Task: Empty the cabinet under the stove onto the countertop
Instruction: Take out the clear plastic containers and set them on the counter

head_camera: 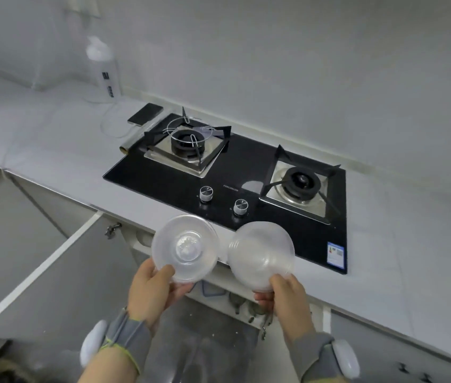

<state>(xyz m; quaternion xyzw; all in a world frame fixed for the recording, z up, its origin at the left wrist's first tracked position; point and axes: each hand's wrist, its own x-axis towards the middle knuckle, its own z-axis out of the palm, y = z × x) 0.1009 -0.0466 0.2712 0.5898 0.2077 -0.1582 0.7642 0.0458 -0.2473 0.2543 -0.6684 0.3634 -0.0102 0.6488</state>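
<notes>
Carry step in progress, lower centre of frame. Left hand (158, 288) is pinching the left clear bowl (185, 247) at its near rim, thumb on top and fingers beneath. Right hand (285, 297) is gripping the right clear bowl (260, 255) the same way. Both bowls are hanging in the air in front of the stove (232, 189) knobs, rims almost touching, neither resting on anything.

Cabinet (141, 244) under the stove is standing open, its door (61, 272) swinging out toward lower left. Dim items (235, 302) are showing inside below the hands, too blurred to name, so the emptying looks only partly done.

Next move, as judged: both bowls are needing a set-down spot on the grey surface (53, 150). The stretch at centre left looks roomy, keeping short of the foil roll (135, 136) and dark flat box (145, 114) lying beside the burner. Thin plastic, so light handling is probably enough.
</notes>
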